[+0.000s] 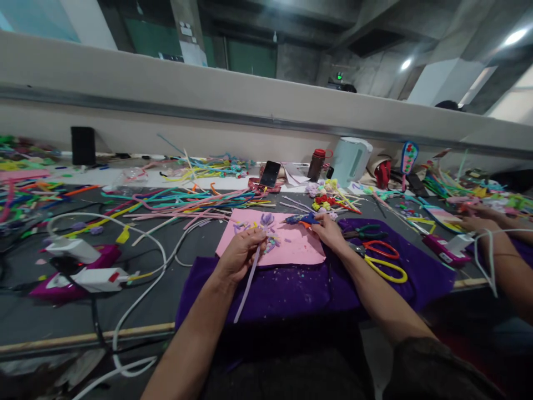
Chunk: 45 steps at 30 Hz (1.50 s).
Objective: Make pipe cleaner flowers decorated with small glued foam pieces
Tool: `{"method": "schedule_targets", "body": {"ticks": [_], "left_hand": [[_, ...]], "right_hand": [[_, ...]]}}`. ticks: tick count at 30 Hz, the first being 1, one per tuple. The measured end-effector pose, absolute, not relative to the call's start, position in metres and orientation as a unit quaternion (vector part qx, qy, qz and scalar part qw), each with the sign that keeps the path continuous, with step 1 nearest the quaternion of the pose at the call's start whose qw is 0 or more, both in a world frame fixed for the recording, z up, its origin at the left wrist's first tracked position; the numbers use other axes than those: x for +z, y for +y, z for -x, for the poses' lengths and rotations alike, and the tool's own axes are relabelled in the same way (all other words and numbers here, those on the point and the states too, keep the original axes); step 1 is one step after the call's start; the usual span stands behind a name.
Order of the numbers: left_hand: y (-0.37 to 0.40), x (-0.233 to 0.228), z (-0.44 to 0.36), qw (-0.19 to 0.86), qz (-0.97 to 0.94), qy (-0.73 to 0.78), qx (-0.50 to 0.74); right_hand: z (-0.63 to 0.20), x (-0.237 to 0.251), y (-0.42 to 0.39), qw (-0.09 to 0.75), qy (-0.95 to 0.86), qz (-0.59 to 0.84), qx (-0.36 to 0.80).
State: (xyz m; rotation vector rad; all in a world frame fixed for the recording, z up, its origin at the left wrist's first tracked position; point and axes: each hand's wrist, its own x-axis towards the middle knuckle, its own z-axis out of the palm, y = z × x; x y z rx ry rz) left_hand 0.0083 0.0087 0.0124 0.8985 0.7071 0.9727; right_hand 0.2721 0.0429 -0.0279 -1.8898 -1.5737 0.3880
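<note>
A fuzzy purple flower [266,222] on a long stem is pinched in the closed left hand [240,254], just over the pink sheet [300,247]. It looks light, soft and bendy, so it is best held by the stem. A glue gun [300,219] is gripped in the closed right hand [331,232], its tip near the flower.

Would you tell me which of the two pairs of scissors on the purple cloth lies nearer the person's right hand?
The red-handled scissors lie nearer the right hand; the yellow-handled scissors sit further toward the cloth's front edge.
</note>
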Motion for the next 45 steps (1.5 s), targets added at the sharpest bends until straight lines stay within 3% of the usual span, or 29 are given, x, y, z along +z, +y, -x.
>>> {"method": "schedule_targets", "body": {"ticks": [4,7,11,14,17,27,34,45], "left_hand": [[0.009,0.013,-0.009,0.735,-0.401,0.325,0.439],[0.008,0.012,-0.01,0.738,-0.395,0.328,0.438],[0.007,0.011,-0.011,0.742,-0.392,0.326,0.435],[0.006,0.01,-0.012,0.739,-0.405,0.335,0.422],[0.005,0.009,-0.013,0.734,-0.417,0.343,0.411],[0.004,0.004,-0.016,0.734,-0.421,0.325,0.422],[0.007,0.002,-0.016,0.749,-0.401,0.345,0.399],[0.006,0.002,-0.018,0.746,-0.453,0.368,0.321]], "right_hand": [[-0.27,-0.025,0.04,0.252,-0.624,0.737,0.063],[-0.271,-0.019,0.031,0.25,-0.646,0.72,0.026],[-0.258,-0.004,0.017,0.402,-0.669,0.625,-0.001],[-0.233,0.012,0.006,0.494,-0.697,0.479,0.2],[-0.205,0.026,-0.002,0.49,-0.729,0.38,0.29],[-0.191,0.03,-0.003,0.426,-0.813,0.348,0.188],[-0.217,0.057,0.017,0.372,-0.853,0.342,0.129],[-0.222,0.041,0.018,0.361,-0.861,0.33,0.136]]}}
